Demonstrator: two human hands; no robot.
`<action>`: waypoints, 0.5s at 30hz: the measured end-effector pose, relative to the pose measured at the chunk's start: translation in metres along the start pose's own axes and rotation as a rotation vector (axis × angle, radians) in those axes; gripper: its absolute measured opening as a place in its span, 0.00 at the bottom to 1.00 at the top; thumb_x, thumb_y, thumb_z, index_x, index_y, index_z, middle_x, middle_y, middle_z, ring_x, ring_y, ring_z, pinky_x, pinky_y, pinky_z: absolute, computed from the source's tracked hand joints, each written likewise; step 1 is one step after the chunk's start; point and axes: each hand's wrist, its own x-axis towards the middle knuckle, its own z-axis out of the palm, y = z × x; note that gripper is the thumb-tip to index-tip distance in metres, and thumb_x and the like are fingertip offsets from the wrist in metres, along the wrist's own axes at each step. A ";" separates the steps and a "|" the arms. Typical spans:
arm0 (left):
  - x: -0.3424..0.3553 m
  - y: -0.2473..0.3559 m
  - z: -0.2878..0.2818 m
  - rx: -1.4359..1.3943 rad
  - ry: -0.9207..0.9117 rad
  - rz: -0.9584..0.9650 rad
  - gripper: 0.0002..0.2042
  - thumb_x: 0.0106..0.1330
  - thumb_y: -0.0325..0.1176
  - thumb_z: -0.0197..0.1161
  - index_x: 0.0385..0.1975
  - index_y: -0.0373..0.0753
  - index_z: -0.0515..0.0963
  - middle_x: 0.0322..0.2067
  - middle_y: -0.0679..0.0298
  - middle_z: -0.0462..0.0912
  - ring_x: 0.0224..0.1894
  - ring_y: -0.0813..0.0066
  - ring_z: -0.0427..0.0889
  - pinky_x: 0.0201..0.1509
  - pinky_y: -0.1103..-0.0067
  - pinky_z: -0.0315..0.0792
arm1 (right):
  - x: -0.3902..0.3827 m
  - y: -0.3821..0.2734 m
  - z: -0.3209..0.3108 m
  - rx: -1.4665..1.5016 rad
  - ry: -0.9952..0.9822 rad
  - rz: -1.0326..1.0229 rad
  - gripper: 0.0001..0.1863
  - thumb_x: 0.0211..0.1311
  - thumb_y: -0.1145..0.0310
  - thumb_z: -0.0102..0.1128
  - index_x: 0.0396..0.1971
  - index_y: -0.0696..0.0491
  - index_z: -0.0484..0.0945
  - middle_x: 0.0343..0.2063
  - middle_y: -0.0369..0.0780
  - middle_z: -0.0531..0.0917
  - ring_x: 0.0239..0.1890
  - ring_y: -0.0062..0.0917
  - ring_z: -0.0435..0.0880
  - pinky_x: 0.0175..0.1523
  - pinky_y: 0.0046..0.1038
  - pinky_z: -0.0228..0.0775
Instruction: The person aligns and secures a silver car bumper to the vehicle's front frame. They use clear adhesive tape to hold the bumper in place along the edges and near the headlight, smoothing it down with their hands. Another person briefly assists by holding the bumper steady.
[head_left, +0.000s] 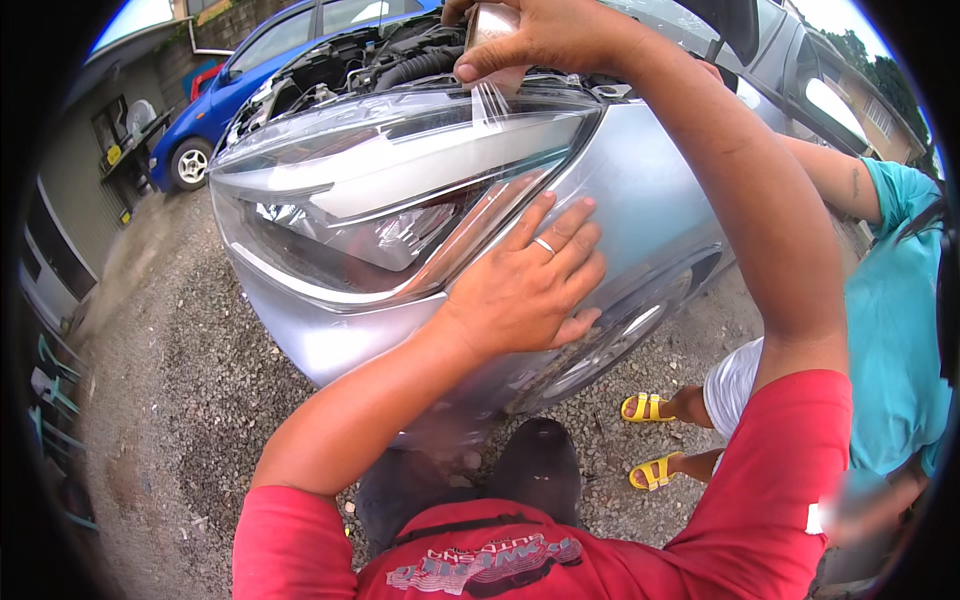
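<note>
My right hand (555, 38) is raised over the car's front, its thumb and fingers wrapped round a small pale cylindrical thing (492, 25). A clear, shiny streak (490, 103) hangs from it onto the top of the headlight (385, 215); I cannot tell whether it is liquid or film. The headlight lens is large and transparent, with glossy reflections. My left hand (530, 270), a ring on one finger, lies flat with fingers spread on the silver fender (640, 190), touching its edge beside the lamp.
Behind the headlight the engine bay (400, 60) is exposed. At right stands a person in a teal shirt (895, 340) and yellow sandals (650, 470), close to my right arm. A blue car (250, 75) is parked at back left. Gravel (210, 350) covers the ground.
</note>
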 end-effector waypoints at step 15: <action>0.000 0.001 -0.001 0.016 -0.005 -0.015 0.24 0.62 0.52 0.73 0.49 0.40 0.81 0.59 0.57 0.80 0.77 0.56 0.71 0.81 0.52 0.61 | -0.067 0.009 0.031 -0.315 0.329 -0.270 0.26 0.63 0.61 0.71 0.58 0.57 0.82 0.58 0.50 0.79 0.63 0.43 0.76 0.71 0.38 0.67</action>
